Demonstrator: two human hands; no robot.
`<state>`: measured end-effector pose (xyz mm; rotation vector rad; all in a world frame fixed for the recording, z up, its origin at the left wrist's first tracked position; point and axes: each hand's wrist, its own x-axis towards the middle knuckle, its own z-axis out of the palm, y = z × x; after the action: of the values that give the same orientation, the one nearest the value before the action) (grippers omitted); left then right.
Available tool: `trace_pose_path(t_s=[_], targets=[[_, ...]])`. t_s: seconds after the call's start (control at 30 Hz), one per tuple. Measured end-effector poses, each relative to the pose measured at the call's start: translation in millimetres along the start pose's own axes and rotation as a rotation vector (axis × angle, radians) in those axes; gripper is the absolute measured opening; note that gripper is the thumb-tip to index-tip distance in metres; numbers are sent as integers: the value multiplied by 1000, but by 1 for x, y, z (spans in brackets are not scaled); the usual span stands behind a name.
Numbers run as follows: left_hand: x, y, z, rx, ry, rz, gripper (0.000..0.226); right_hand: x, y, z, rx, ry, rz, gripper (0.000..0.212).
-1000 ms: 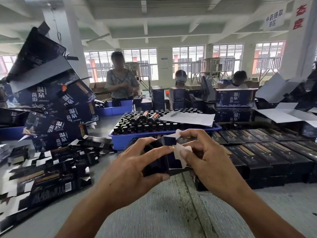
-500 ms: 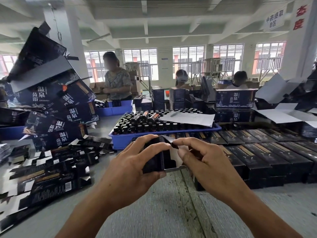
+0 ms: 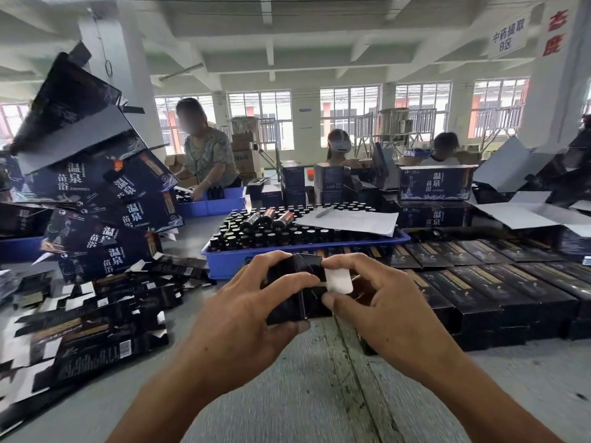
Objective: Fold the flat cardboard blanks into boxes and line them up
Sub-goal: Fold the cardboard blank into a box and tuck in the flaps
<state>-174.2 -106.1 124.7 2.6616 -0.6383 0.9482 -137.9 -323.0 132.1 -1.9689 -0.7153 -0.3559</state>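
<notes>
Head view shows the left hand [image 3: 243, 318] gripping a dark box [image 3: 297, 292] in the air just in front of the blue tray [image 3: 271, 254], while the right hand [image 3: 380, 311] pinches its white end flap [image 3: 339, 280]. I judge the box light and thin, easy to crush, so hold its side walls and bend flaps at the creases.

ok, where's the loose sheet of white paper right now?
Head view, centre-right: the white paper lies across the bottles in the blue tray, a pen on it, just beyond the held box.
</notes>
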Motion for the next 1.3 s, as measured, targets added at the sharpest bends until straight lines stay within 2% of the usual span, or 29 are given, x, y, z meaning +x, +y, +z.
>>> trace_pose_path(t_s=[0.1,0.2,0.3,0.47,0.53,0.63,0.73,0.93,1.2,1.3], targets=[[1,2,-1,8,16,-7,54,-2,0,7,15,80,18,47],[1,4,-3,20,34,-14,53,-3,1,12,76,133,27,40],[1,5,-3,43,31,-25,53,-5,0,12,89,118,-15,37],[1,8,-4,17,83,-42,53,-6,-3,11,72,42,-58,44],[0,8,-3,1,106,-52,61,-6,-3,10,146,36,-63,39],[0,10,-1,-36,100,-79,89,-4,-3,8,229,64,-37,28],[-2,13,4,-70,77,-108,104,-1,-3,9,277,71,46,29],[-2,16,8,-45,68,-88,101,-1,-1,7,348,90,90,10],[-2,19,7,-27,61,-78,98,-5,-5,10,219,164,40,9],[-1,19,6,-50,67,-89,98,-5,-4,9,186,144,24,9]])
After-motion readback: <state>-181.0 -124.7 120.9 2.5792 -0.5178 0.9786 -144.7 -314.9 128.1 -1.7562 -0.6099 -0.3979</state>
